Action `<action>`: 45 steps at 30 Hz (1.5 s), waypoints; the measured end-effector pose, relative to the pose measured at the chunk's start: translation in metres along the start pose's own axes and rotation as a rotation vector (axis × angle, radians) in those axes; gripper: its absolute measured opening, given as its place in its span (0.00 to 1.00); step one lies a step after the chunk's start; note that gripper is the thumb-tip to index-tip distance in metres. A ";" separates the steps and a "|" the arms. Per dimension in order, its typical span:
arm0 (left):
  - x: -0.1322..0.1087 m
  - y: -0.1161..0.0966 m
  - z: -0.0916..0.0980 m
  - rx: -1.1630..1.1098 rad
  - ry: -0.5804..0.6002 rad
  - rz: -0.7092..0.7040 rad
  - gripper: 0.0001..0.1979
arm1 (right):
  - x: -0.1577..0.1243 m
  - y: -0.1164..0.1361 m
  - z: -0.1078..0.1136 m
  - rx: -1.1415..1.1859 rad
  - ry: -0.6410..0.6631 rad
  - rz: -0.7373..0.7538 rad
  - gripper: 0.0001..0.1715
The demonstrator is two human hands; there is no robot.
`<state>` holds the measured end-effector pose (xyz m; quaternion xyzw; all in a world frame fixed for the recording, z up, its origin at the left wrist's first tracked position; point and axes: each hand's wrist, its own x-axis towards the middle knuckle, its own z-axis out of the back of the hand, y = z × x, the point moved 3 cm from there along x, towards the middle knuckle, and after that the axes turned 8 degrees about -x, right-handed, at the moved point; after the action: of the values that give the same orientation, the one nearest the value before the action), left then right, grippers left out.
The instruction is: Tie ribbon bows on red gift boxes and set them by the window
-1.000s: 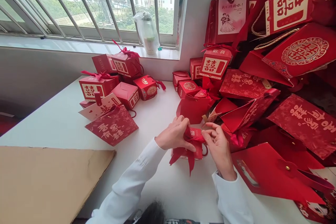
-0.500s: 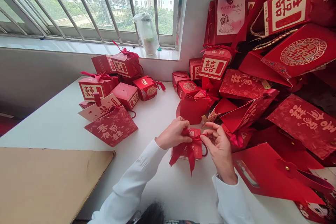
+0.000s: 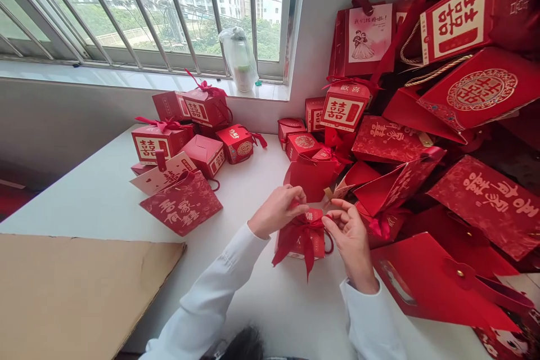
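A small red gift box (image 3: 300, 246) stands on the white table in front of me, with a dark red cord loop at its right side. Red ribbon (image 3: 309, 253) is tied in a bow on its top, and two tails hang down its front. At the upper left of the box, my left hand (image 3: 277, 209) has its fingers closed on the ribbon. From the right, my right hand (image 3: 349, 239) pinches the bow's right side between thumb and index finger, the other fingers curled loosely. The fingertips hide part of the bow.
Several red boxes (image 3: 205, 154) and a tilted red bag (image 3: 183, 202) sit at the left. A large pile of red boxes and bags (image 3: 485, 197) fills the right. Cardboard (image 3: 84, 292) lies front left. A bagged cup (image 3: 241, 64) stands on the windowsill.
My left fingers have lifted slightly and curled more at the bow's left side. My right hand stays nearly in place. The view has shifted slightly.
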<state>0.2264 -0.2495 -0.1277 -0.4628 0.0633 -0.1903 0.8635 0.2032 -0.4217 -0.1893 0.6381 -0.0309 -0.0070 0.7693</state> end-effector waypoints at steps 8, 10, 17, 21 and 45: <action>-0.006 0.002 0.002 -0.039 -0.142 0.059 0.12 | -0.001 0.000 0.004 -0.099 -0.061 0.032 0.24; -0.012 0.003 0.006 -0.027 -0.173 0.126 0.14 | -0.004 0.005 0.007 -0.184 -0.123 0.051 0.21; -0.018 0.003 0.005 -0.021 -0.136 0.135 0.12 | -0.012 0.023 0.002 -0.435 -0.112 0.131 0.20; -0.015 0.009 0.001 -0.046 -0.180 0.140 0.06 | -0.008 0.011 -0.002 -0.335 -0.027 0.027 0.25; -0.099 0.035 -0.003 -0.476 0.054 0.484 0.17 | -0.032 -0.012 0.015 -0.041 0.165 -0.099 0.24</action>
<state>0.1436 -0.1956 -0.1645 -0.6178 0.2369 0.0279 0.7493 0.1709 -0.4368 -0.1996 0.6215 0.0643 0.0071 0.7807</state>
